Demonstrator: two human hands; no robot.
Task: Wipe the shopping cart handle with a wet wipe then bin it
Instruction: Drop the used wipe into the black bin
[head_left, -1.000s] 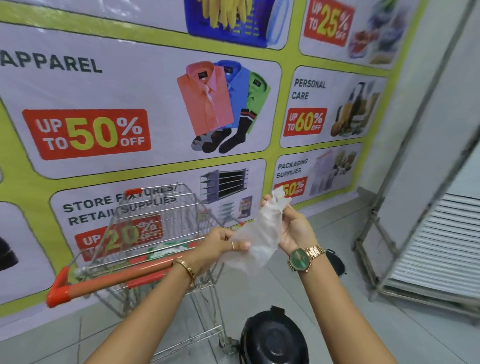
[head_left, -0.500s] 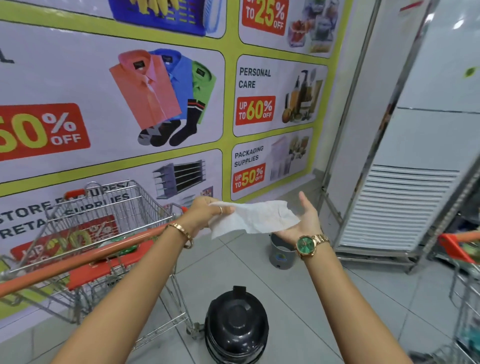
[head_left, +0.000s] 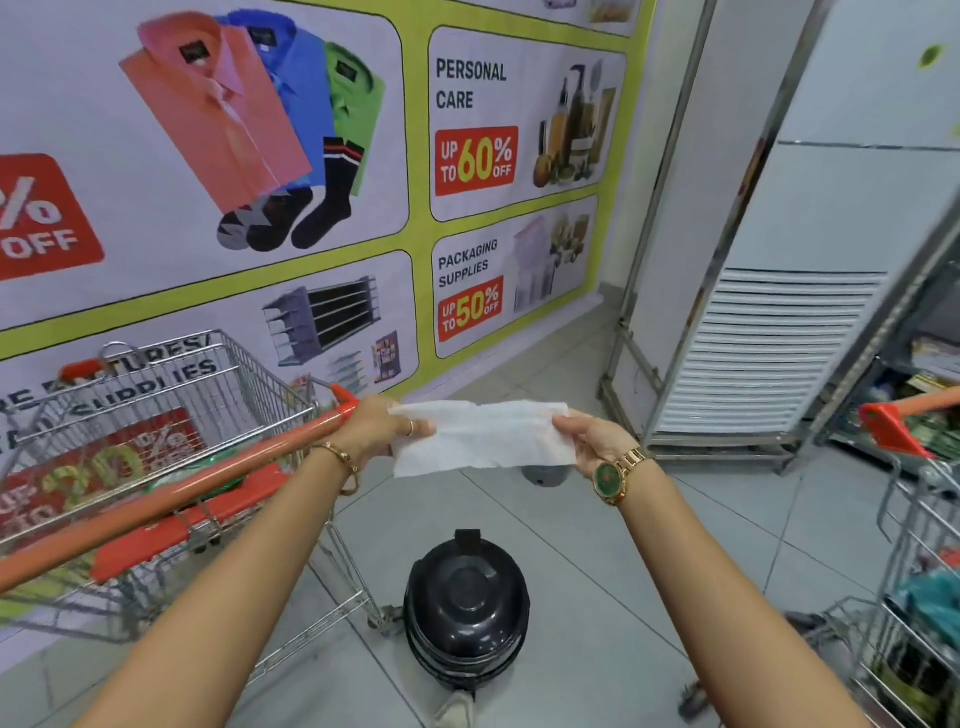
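A white wet wipe is stretched flat between both hands at chest height. My left hand pinches its left edge, and my right hand pinches its right edge. The shopping cart's orange handle runs from lower left up to my left hand, whose knuckles are close by the handle's right end. A black pedal bin with its lid closed stands on the floor below the wipe, between my forearms.
The wire cart basket stands against a printed sale banner on the left. A second cart with an orange handle is at the right edge. A white louvred cabinet stands behind it. A small grey container sits on the tiled floor.
The wipe went from crumpled between my hands to spread out flat and taut. My view has swung right, bringing the second cart and the cabinet into sight.
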